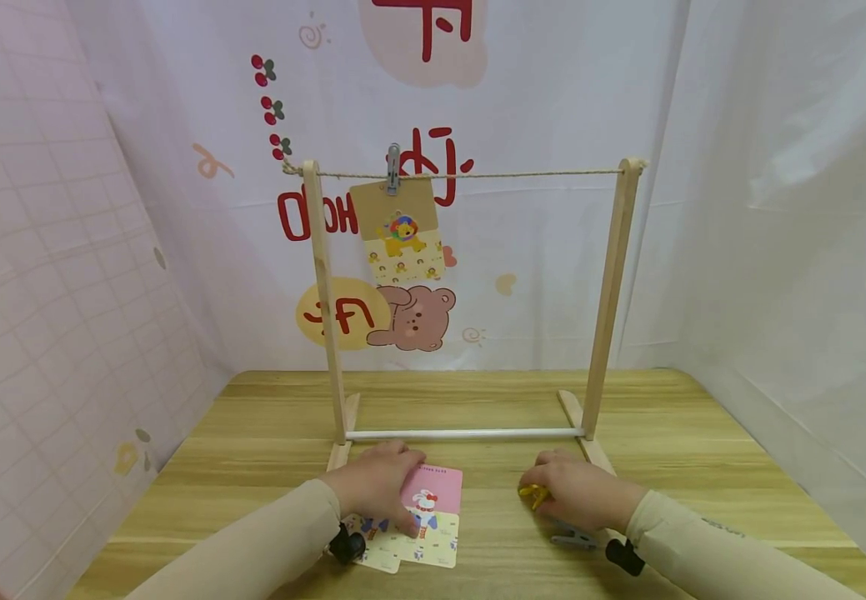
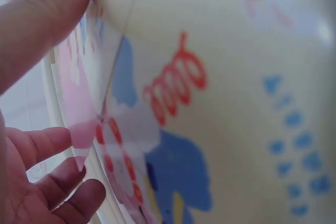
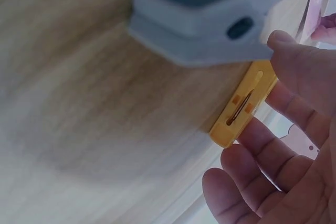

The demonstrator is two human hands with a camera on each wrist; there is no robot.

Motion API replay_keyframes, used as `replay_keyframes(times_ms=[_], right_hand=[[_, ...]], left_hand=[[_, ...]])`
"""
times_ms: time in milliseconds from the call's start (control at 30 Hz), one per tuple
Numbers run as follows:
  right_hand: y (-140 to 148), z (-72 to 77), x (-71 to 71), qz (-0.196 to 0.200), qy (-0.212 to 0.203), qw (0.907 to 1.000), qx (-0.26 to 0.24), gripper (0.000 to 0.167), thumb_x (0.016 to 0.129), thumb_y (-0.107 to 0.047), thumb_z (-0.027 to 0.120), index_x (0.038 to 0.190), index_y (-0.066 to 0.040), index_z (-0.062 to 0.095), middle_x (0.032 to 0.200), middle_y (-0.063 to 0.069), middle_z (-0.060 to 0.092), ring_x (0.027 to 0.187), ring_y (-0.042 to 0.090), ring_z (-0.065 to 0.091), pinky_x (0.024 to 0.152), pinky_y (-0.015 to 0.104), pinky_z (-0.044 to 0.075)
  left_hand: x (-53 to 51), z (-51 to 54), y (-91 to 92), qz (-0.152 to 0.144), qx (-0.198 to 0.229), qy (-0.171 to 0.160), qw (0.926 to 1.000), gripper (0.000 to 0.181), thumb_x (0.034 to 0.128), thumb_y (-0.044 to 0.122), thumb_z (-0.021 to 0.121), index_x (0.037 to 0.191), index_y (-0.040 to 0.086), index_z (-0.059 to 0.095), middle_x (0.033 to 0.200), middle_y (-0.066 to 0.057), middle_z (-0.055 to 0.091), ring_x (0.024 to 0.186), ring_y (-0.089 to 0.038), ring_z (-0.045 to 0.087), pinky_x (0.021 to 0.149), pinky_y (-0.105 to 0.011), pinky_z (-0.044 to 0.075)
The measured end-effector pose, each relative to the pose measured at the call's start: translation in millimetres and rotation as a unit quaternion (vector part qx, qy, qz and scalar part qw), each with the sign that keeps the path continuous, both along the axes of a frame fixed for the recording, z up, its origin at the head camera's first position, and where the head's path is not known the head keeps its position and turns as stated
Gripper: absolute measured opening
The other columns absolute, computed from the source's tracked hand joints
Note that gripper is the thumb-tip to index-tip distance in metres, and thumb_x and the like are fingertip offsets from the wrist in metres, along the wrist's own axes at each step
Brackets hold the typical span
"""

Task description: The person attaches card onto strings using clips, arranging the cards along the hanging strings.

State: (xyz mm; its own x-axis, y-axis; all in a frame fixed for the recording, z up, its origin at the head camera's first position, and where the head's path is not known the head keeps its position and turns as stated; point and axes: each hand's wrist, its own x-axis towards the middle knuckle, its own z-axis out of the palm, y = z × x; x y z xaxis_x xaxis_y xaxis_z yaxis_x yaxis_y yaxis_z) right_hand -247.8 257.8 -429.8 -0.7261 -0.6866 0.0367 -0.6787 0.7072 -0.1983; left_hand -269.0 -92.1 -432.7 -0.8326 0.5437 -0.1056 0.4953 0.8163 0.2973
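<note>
At the front of the table my left hand [image 1: 378, 487] takes hold of a pink and cream card [image 1: 442, 533] with a cartoon rabbit, thumb on its face and fingertips at its edge. A similar card [image 1: 382, 557] lies partly under it. My right hand [image 1: 583, 493] holds a yellow clothes peg [image 1: 533, 496] low over the wood; the right wrist view shows the peg [image 3: 242, 103] between thumb and fingers. Close beside that hand lies a grey peg [image 1: 573, 539]. Part of the overlapping cards is hidden by my left hand.
Behind the hands stands a wooden frame [image 1: 608, 308] with a rope [image 1: 523, 175] across its top and a white bar [image 1: 466, 434] low down. From the rope hangs a lion card [image 1: 402, 237], held by a grey peg [image 1: 393, 171]. Printed cloth [image 1: 538, 108] hangs behind.
</note>
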Motion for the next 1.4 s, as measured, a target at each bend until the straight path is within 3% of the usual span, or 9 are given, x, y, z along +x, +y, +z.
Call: replay_keyframes(times_ms=[233,500,767,867,1067,1200,1400], right_hand=[[1.5,0.6,-0.9,0.000,-0.006,1.0000,0.003,0.023,0.091,-0.020,0.083,0.113,-0.021,0.076,0.101,-0.009,0.064,0.087,0.003,0.051,0.073,0.027,0.050],[2.3,0.1,-2.3,0.007,0.006,0.9999,0.010,0.022,0.090,-0.022,0.084,0.111,-0.022,0.075,0.100,-0.009,0.064,0.087,0.003,0.052,0.074,0.028,0.051],[2.8,-0.8,-2.1,0.008,0.005,0.9999,0.011,0.023,0.090,-0.023,0.084,0.112,-0.021,0.075,0.100,-0.009,0.065,0.088,0.003,0.053,0.075,0.029,0.051],[2.0,-0.2,-1.0,0.008,0.008,0.9999,0.012,0.023,0.090,-0.022,0.084,0.111,-0.020,0.076,0.100,-0.009,0.065,0.087,0.003,0.052,0.075,0.029,0.051],[0.4,1.7,0.6,0.000,0.001,1.0000,0.009,0.022,0.090,-0.019,0.083,0.111,-0.019,0.076,0.099,-0.008,0.065,0.086,0.003,0.050,0.073,0.027,0.048],[0.7,1.5,0.7,-0.002,0.002,1.0000,0.009,0.022,0.090,-0.019,0.084,0.110,-0.019,0.076,0.099,-0.008,0.064,0.086,0.004,0.050,0.073,0.027,0.049],[1.1,1.3,0.2,0.000,0.004,1.0000,0.006,0.022,0.090,-0.019,0.084,0.111,-0.020,0.076,0.100,-0.008,0.065,0.088,0.005,0.052,0.075,0.029,0.051]], left_hand=[[-1.4,-0.9,-0.5,0.020,0.050,-0.012,0.9984,0.092,0.0648,0.047,0.099,0.142,0.018,0.060,0.133,-0.001,0.053,0.112,-0.018,0.052,0.091,-0.039,0.051],[-3.3,-5.0,-3.3,0.024,0.085,-0.018,0.9960,0.090,0.0688,0.048,0.098,0.142,0.019,0.054,0.122,0.005,0.056,0.107,-0.015,0.054,0.094,-0.040,0.051],[-4.1,-6.7,-3.5,0.040,0.171,-0.055,0.9829,0.086,0.0778,0.035,0.095,0.147,0.015,0.049,0.125,-0.001,0.057,0.094,-0.014,0.060,0.079,-0.032,0.055],[-4.7,-7.1,-3.6,0.041,0.198,-0.052,0.9779,0.081,0.0805,0.031,0.093,0.148,0.015,0.050,0.132,-0.002,0.057,0.100,-0.016,0.060,0.085,-0.035,0.055],[-6.4,-5.4,-3.2,0.044,0.222,-0.042,0.9731,0.055,0.0874,0.029,0.088,0.135,0.022,0.061,0.140,-0.001,0.057,0.117,-0.017,0.058,0.103,-0.042,0.052],[-6.3,-3.7,-3.1,0.045,0.232,-0.042,0.9707,0.044,0.0913,0.027,0.084,0.130,0.023,0.064,0.135,0.002,0.056,0.113,-0.015,0.057,0.102,-0.037,0.052],[-4.1,-2.7,-3.1,0.039,0.228,-0.024,0.9726,0.039,0.0936,0.026,0.082,0.129,0.023,0.065,0.130,0.006,0.057,0.109,-0.012,0.057,0.098,-0.032,0.053]])
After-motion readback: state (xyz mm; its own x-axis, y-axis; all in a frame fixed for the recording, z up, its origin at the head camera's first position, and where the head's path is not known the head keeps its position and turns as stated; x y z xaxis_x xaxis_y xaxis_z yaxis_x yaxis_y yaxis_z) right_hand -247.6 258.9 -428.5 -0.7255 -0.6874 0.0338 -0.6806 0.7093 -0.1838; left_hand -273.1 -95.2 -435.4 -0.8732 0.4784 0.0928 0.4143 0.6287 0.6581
